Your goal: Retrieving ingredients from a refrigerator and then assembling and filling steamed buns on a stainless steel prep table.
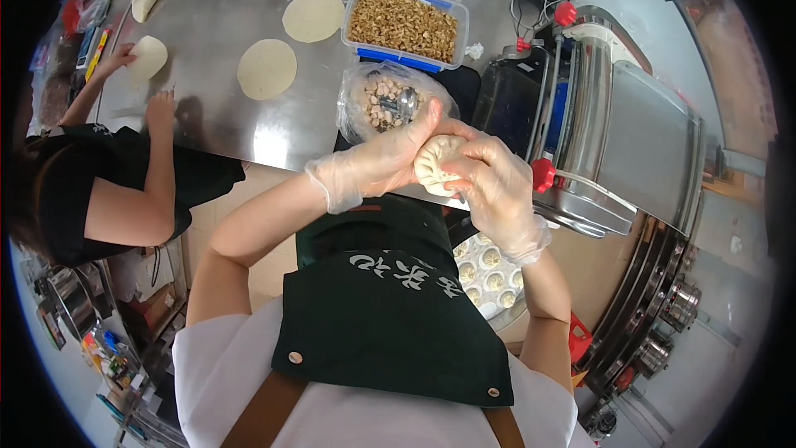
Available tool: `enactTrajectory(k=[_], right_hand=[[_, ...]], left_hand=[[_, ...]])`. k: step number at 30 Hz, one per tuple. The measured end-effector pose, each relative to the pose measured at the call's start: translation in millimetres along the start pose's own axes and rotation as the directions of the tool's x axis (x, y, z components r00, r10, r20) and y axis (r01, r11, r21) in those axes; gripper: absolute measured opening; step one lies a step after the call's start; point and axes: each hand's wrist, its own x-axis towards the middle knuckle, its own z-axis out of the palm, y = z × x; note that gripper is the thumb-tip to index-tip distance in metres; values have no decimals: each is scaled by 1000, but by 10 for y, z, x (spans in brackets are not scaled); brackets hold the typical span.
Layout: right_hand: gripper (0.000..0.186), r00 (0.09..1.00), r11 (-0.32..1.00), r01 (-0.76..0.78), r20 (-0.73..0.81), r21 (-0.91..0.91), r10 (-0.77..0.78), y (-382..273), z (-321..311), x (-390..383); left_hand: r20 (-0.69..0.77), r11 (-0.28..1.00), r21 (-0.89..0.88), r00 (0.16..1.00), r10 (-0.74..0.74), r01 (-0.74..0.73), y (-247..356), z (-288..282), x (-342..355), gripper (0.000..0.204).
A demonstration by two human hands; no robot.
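Between my two gloved hands is a round pleated bun [437,164] of pale dough, its gathered folds facing up. My left hand [398,148], in a clear plastic glove, cups the bun from the left with the thumb pointing up. From the right, the fingers of my right hand [495,178], also gloved, pinch the bun's pleated edge. Just beyond my hands lies a clear plastic bag or bag-lined bowl [385,99] of diced pale filling, with a spoon-like metal piece in it. Behind that stands a clear tub [404,26] full of brown chopped filling.
Several flat dough rounds [267,70] lie on the steel table [207,41]. At the left, a co-worker [133,191] handles another dough round [148,58]. A steel machine with red knobs [543,174] stands at the right. Below my right forearm, a tray holds several pleated buns [492,259].
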Motion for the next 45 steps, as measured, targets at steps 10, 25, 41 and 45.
enactTrajectory(k=[10, 25, 41, 45], right_hand=[[39, 828, 915, -330, -395, 232, 399, -166, 449, -119], [36, 881, 987, -160, -448, 21, 152, -408, 588, -19], [34, 970, 983, 115, -198, -141, -142, -1038, 1298, 468], [35, 797, 929, -301, -478, 218, 370, -1429, 1658, 441]], left_hand=[[-383, 810, 190, 718, 581, -554, -334, 322, -95, 75], [-209, 844, 402, 862, 463, -356, -5, 269, -453, 83], [-45, 920, 376, 990, 134, -108, 404, -388, -1645, 79], [-149, 799, 495, 872, 466, -342, 152, -334, -1810, 79]])
